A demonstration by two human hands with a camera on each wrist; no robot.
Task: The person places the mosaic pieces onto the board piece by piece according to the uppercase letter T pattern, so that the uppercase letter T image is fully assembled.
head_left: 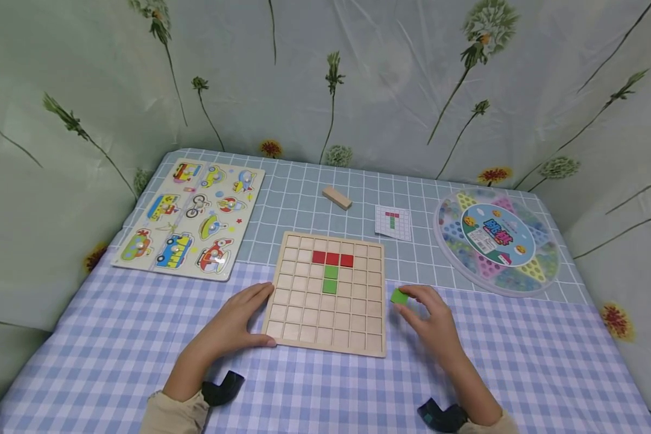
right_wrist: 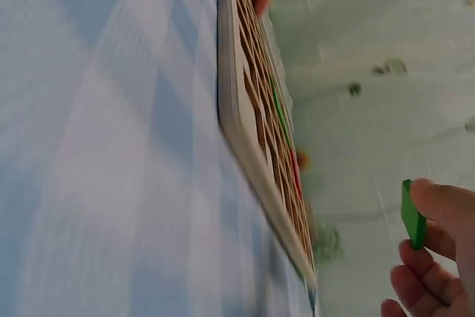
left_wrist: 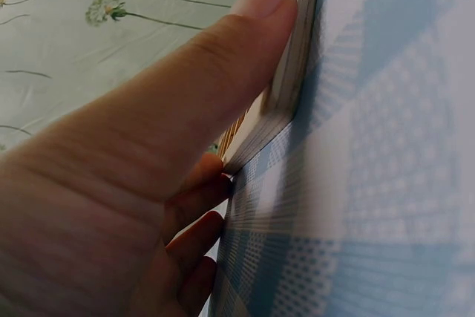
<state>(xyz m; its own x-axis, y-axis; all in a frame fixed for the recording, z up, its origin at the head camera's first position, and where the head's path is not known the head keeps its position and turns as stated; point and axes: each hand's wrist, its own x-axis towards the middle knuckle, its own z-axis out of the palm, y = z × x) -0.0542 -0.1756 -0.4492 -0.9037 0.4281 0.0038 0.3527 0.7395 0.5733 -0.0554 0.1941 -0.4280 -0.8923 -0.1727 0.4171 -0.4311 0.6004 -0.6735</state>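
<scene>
A wooden grid board (head_left: 332,334) lies on the checked cloth, with a row of three red tiles (head_left: 333,259) and two green tiles (head_left: 330,286) running down from the middle one. My left hand (head_left: 230,318) rests at the board's lower left corner, fingers against the left edge and thumb along the near edge. In the left wrist view that thumb (left_wrist: 223,50) lies straight over the board's rim. Just right of the board, my right hand (head_left: 433,325) pinches a loose green tile (head_left: 398,296) between thumb and fingers. The right wrist view shows this green tile (right_wrist: 413,215) held up off the cloth.
Behind the board lie a small wooden block (head_left: 337,198) and a pattern card (head_left: 393,223) with a red and green T. A vehicle puzzle board (head_left: 233,226) is at the left. A round, clear-cased board game (head_left: 499,241) lies at the right. A flowered curtain (head_left: 304,78) hangs behind.
</scene>
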